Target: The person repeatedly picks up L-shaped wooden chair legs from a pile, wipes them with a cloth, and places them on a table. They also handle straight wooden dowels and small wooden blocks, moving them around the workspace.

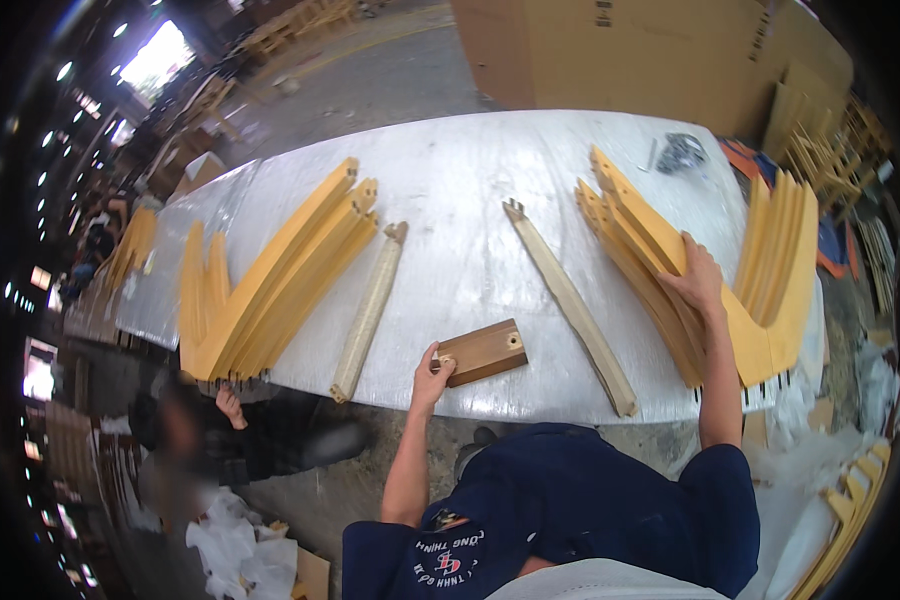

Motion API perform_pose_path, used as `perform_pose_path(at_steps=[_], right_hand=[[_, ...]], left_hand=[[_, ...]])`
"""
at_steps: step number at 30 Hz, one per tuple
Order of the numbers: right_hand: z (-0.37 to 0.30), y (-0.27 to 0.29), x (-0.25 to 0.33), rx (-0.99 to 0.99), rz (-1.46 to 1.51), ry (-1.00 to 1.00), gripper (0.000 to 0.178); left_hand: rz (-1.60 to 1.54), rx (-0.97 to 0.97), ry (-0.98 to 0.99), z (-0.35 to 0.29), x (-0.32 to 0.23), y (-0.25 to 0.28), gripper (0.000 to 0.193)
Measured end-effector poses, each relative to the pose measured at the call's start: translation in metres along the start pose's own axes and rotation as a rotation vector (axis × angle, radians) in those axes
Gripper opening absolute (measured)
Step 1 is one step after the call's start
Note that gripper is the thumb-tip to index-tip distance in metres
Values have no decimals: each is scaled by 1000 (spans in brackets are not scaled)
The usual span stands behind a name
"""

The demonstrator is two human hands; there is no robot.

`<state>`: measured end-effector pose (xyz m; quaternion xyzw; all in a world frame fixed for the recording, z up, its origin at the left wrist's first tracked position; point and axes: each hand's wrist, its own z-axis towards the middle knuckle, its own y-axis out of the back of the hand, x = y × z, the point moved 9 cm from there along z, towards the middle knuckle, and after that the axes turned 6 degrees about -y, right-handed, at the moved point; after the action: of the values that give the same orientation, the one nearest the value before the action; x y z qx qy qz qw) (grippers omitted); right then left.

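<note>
With the left grip point(428, 382), grasps the brown wooden block point(485, 353) by its left end. Holds it at the near side of the pale, shiny tabletop point(450, 240), between two narrow wrapped bars, with a dark hole showing near the right end. Cannot tell from this view whether resting on the tabletop or lifted just above it.

With the right grip point(698, 280), touches the long upper arm of the right-hand yellow wooden parts point(755, 335), with the thumb spread from the fingers. Cannot tell whether clenched around the wood or merely laid on it.

To the left of the block, see the left wrapped bar point(368, 315), slanting away from the near edge; to the right, see the right wrapped bar point(570, 305), pronged at its far end. Farther left, note the left-hand yellow wooden parts point(275, 275), grouped in a V shape, with a co-worker's hand point(231, 407) near their lower ends. At far right, note a clear bag point(682, 155) with dark contents. Beyond the tabletop, observe large cardboard point(660, 60).
</note>
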<state>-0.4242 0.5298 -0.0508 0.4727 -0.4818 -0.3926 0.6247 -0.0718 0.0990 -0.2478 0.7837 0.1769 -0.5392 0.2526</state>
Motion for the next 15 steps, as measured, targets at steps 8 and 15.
perform_pose_path(at_steps=[8, 15], right_hand=[[23, -7, -14, 255, 201, 51, 88], [23, 4, 0, 253, 339, 140, 73]], left_hand=[[8, -60, -144, 14, 6, -27, 53], [128, -181, -189, 44, 17, -35, 62]])
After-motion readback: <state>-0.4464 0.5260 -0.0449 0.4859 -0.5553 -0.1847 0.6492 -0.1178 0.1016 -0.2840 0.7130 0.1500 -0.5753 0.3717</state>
